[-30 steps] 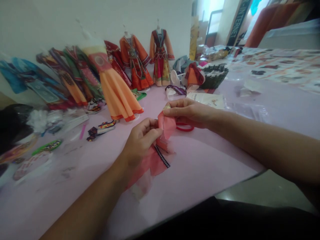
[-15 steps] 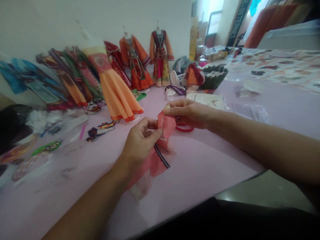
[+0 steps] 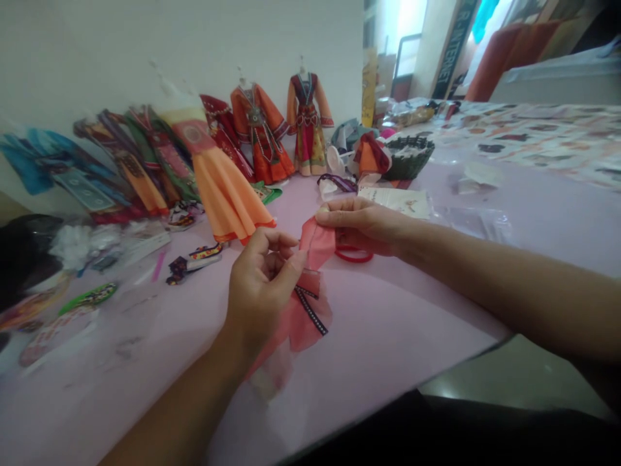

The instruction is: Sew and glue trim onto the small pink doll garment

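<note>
Coral-pink cloth (image 3: 320, 243), folded and creased, hangs from the right hand (image 3: 361, 223)

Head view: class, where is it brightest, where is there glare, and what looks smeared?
In the head view, the window at top right is washed out; in the head view, the floor shows a pale shine; in the head view, the blue dress is smeared, the pink cloth clearer.

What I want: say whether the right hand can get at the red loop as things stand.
Probably yes: the red loop is close by the right hand, with nothing seen blocking the way. That hand is pinching the pink cloth, though, so it would likely have to let go first.
</note>
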`<act>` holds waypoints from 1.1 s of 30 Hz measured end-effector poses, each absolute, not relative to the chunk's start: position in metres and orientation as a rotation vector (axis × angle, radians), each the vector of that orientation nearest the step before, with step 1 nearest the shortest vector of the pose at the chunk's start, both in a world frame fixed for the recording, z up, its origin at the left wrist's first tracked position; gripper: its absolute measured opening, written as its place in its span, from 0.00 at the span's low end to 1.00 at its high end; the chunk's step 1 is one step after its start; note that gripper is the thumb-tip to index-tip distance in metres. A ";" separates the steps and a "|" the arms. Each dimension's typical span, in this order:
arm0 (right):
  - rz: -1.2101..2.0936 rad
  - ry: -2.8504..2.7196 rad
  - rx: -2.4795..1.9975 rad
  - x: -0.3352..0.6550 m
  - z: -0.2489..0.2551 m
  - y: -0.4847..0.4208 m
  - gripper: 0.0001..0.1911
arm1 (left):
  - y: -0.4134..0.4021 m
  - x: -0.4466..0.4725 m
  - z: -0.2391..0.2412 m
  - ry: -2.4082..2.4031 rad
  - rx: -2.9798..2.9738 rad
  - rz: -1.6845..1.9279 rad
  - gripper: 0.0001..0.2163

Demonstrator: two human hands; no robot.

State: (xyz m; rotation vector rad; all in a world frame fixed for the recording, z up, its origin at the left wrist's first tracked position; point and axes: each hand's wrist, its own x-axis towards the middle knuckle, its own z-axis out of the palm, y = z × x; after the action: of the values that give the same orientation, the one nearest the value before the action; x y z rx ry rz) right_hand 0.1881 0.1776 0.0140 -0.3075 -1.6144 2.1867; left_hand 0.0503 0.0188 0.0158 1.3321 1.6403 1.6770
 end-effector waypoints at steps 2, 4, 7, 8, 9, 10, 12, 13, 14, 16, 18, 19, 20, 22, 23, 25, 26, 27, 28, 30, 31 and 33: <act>2.178 -1.609 -0.300 0.188 0.014 0.177 0.16 | 0.017 0.050 0.016 1.634 1.366 1.678 0.05; 2.165 -1.594 -0.286 0.188 0.014 0.177 0.17 | 0.016 0.050 0.016 1.659 1.444 1.672 0.03; 2.153 -1.588 -0.275 0.187 0.014 0.177 0.17 | 0.013 0.049 0.016 1.745 1.591 1.614 0.03; 2.150 -1.591 -0.276 0.187 0.014 0.177 0.17 | 0.013 0.048 0.016 1.770 1.624 1.596 0.03; 2.147 -1.591 -0.277 0.187 0.013 0.178 0.17 | 0.012 0.048 0.015 1.790 1.646 1.591 0.03; 2.144 -1.587 -0.279 0.187 0.013 0.178 0.17 | 0.012 0.048 0.015 1.805 1.656 1.600 0.03; 2.140 -1.568 -0.287 0.187 0.012 0.179 0.16 | 0.012 0.048 0.014 1.816 1.648 1.652 0.02; 2.139 -1.560 -0.292 0.187 0.011 0.180 0.16 | 0.012 0.048 0.013 1.812 1.636 1.681 0.02; 2.137 -1.555 -0.295 0.187 0.011 0.181 0.16 | 0.012 0.048 0.013 1.806 1.627 1.700 0.02; 2.130 -1.553 -0.301 0.187 0.010 0.182 0.16 | 0.013 0.048 0.011 1.798 1.611 1.710 0.02; 2.115 -1.568 -0.295 0.187 0.011 0.182 0.17 | 0.014 0.047 0.010 1.796 1.582 1.694 0.03; 2.109 -1.587 -0.288 0.187 0.011 0.182 0.18 | 0.015 0.046 0.010 1.794 1.554 1.689 0.03; 2.105 -1.613 -0.277 0.188 0.012 0.182 0.19 | 0.017 0.044 0.010 1.793 1.512 1.683 0.04; 2.100 -1.686 -0.241 0.188 0.013 0.180 0.20 | 0.020 0.041 0.010 1.781 1.406 1.668 0.06; 2.098 -1.724 -0.220 0.189 0.014 0.180 0.20 | 0.022 0.039 0.010 1.757 1.357 1.651 0.07; 2.088 -1.788 -0.178 0.189 0.014 0.178 0.21 | 0.025 0.037 0.010 1.653 1.278 1.589 0.08; 2.078 -1.815 -0.160 0.189 0.014 0.177 0.21 | 0.026 0.037 0.010 1.579 1.244 1.554 0.08; 2.067 -1.842 -0.147 0.189 0.015 0.175 0.20 | 0.026 0.037 0.010 1.501 1.210 1.524 0.08; 2.056 -1.869 -0.140 0.189 0.015 0.174 0.20 | 0.026 0.039 0.010 1.429 1.173 1.504 0.09; 2.024 -1.928 -0.134 0.190 0.016 0.172 0.18 | 0.026 0.042 0.010 1.321 1.090 1.483 0.11; 2.002 -1.958 -0.135 0.190 0.017 0.171 0.17 | 0.026 0.043 0.011 1.285 1.054 1.483 0.11; 1.951 -2.012 -0.142 0.191 0.019 0.168 0.16 | 0.025 0.045 0.012 1.254 1.003 1.470 0.11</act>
State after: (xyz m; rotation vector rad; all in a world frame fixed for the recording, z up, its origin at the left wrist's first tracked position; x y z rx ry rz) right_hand 0.1909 0.1684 0.0186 -0.1416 -2.0122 1.9507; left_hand 0.0452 0.0248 0.0117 1.0035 1.2543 1.4701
